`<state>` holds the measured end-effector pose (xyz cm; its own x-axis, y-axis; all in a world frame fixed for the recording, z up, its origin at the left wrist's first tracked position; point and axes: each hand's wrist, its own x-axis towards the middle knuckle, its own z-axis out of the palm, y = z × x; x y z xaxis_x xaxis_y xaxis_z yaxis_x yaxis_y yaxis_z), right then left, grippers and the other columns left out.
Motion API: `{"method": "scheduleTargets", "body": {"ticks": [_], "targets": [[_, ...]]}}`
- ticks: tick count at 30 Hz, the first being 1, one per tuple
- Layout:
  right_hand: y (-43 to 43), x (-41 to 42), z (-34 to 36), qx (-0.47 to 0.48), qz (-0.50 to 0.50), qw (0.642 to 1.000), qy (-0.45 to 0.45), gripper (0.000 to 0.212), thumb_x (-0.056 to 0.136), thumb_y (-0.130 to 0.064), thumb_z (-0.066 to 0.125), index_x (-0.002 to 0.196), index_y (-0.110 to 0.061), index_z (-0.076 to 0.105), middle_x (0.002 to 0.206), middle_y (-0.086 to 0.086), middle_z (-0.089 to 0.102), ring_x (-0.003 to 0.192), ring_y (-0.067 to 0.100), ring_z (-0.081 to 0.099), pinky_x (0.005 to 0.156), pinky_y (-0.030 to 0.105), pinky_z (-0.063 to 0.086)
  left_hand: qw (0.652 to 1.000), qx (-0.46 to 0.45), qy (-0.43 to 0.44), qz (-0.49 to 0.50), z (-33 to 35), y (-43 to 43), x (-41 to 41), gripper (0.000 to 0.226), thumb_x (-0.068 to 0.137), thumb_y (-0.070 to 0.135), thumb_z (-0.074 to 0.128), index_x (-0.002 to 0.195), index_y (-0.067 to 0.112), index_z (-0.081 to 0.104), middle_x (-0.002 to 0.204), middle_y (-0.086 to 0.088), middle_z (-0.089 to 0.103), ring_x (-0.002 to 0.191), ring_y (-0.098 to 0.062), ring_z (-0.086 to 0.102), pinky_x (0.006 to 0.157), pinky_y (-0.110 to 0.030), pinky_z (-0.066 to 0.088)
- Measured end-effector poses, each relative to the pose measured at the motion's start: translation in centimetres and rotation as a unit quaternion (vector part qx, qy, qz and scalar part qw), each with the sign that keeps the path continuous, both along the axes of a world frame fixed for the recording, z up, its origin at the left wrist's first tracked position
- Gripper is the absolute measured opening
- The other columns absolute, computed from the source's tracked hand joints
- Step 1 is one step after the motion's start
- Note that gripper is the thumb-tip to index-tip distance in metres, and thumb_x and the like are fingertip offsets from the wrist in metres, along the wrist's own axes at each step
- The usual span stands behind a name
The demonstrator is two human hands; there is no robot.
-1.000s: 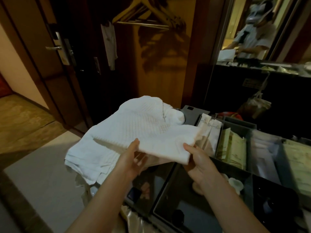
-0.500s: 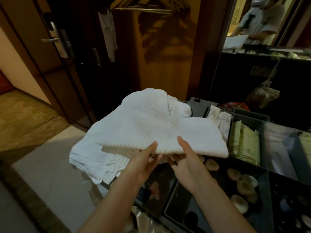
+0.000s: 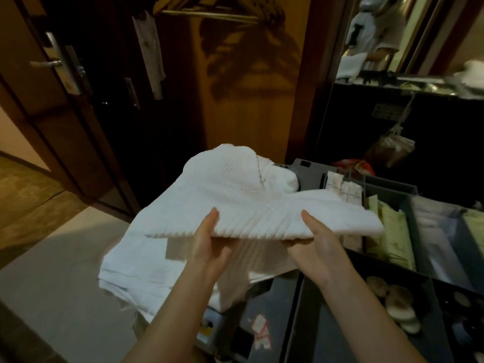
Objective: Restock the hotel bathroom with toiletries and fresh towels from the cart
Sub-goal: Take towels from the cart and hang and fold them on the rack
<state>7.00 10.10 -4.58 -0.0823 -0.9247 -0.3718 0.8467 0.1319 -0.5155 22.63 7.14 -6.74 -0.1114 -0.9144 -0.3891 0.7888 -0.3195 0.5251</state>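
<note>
Above the cart (image 3: 408, 191), towel (image 3: 243, 203) gripped between hands (image 3: 264, 247)

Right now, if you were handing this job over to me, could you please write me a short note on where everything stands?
Left hand and right hand both grip the folded towel by its near edge, thumbs on top, above the cart.
More white towels lie stacked below it.
Toiletry packets sit in the cart's compartments.
Done: one towel lifted.
Left: carry it to the bathroom, then the toiletries.
</note>
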Motion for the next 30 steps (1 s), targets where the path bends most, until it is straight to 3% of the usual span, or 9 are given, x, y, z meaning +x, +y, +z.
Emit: {"method": "scheduleTargets", "body": {"ticks": [3,8,11,13,15,19,23,27,30], "targets": [[-0.8,0.2,0.7,-0.020,0.001,1.000,0.006,0.047,0.093,-0.014,0.048,0.139,-0.009,0.040,0.132,0.014,0.055,0.119,0.029,0.053,0.101,0.041,0.041,0.999,-0.011,0.053,-0.001,1.3,-1.7,0.2,0.035,0.097,0.017,0.042,0.129,0.003,0.047,0.111,-0.016,0.062,0.100,-0.029,0.059,0.080,-0.040,0.047],[-2.5,1.3,2.4,-0.050,-0.028,0.998,0.022,0.059,0.080,-0.019,0.057,0.137,-0.010,0.044,0.130,0.013,0.058,0.118,0.030,0.056,0.100,0.040,0.043,0.991,-0.063,0.117,-0.016,3.3,-3.7,2.0,0.042,0.093,0.013,0.045,0.133,0.002,0.040,0.128,-0.020,0.055,0.121,-0.034,0.050,0.089,-0.049,0.045],[-3.0,1.8,3.7,-0.090,-0.014,0.995,0.041,0.038,0.091,-0.020,0.049,0.128,-0.015,0.051,0.125,0.008,0.063,0.115,0.026,0.059,0.099,0.038,0.045,0.983,-0.135,0.124,-0.033,5.2,-4.1,3.6,0.061,0.082,0.013,0.058,0.139,0.005,0.036,0.134,-0.021,0.051,0.122,-0.035,0.051,0.092,-0.052,0.049],[-3.2,2.3,4.5,-0.113,-0.003,0.993,0.044,0.026,0.093,-0.020,0.047,0.117,-0.019,0.056,0.117,0.005,0.067,0.108,0.023,0.063,0.093,0.037,0.051,0.976,-0.175,0.118,-0.047,6.6,-3.9,4.3,0.053,0.080,0.013,0.059,0.130,0.005,0.043,0.128,-0.022,0.056,0.119,-0.035,0.055,0.092,-0.051,0.048],[-3.5,2.9,5.3,-0.122,0.009,0.992,0.037,0.025,0.089,-0.021,0.051,0.113,-0.020,0.058,0.114,0.005,0.068,0.104,0.023,0.065,0.088,0.036,0.054,0.977,-0.183,0.104,-0.028,7.8,-3.6,5.1,0.039,0.081,0.014,0.053,0.119,0.007,0.050,0.118,-0.020,0.064,0.111,-0.034,0.060,0.089,-0.050,0.049],[-4.6,4.4,6.2,-0.122,0.040,0.991,0.028,0.056,0.073,-0.024,0.064,0.127,-0.016,0.053,0.123,0.009,0.064,0.113,0.027,0.060,0.095,0.041,0.049,0.977,-0.200,0.070,0.024,9.1,-2.7,6.9,0.042,0.082,0.013,0.049,0.124,0.012,0.047,0.119,-0.017,0.064,0.111,-0.032,0.061,0.089,-0.052,0.049],[-5.1,5.6,6.3,-0.108,0.097,0.989,0.012,0.057,0.070,-0.021,0.066,0.126,-0.016,0.054,0.121,0.010,0.064,0.110,0.027,0.061,0.092,0.041,0.051,0.972,-0.217,-0.027,0.083,9.7,-0.5,8.6,0.035,0.087,0.009,0.045,0.121,0.014,0.049,0.120,-0.013,0.062,0.114,-0.030,0.058,0.088,-0.047,0.051],[-3.9,5.8,6.3,-0.121,0.186,0.975,0.004,0.064,0.069,-0.022,0.067,0.131,-0.019,0.050,0.124,0.009,0.063,0.110,0.027,0.062,0.089,0.040,0.053,0.957,-0.240,-0.120,0.106,10.0,2.5,10.3,0.077,0.073,0.016,0.073,0.140,0.015,0.036,0.136,-0.015,0.051,0.121,-0.030,0.054,0.089,-0.041,0.052],[-2.4,4.9,6.4,-0.134,0.227,0.965,-0.002,0.050,0.071,-0.019,0.064,0.121,-0.022,0.054,0.119,0.008,0.065,0.109,0.026,0.062,0.092,0.042,0.050,0.943,-0.257,-0.166,0.130,10.2,5.3,9.6,0.065,0.081,0.016,0.059,0.141,0.015,0.035,0.138,-0.015,0.049,0.123,-0.030,0.052,0.095,-0.043,0.048]]}}
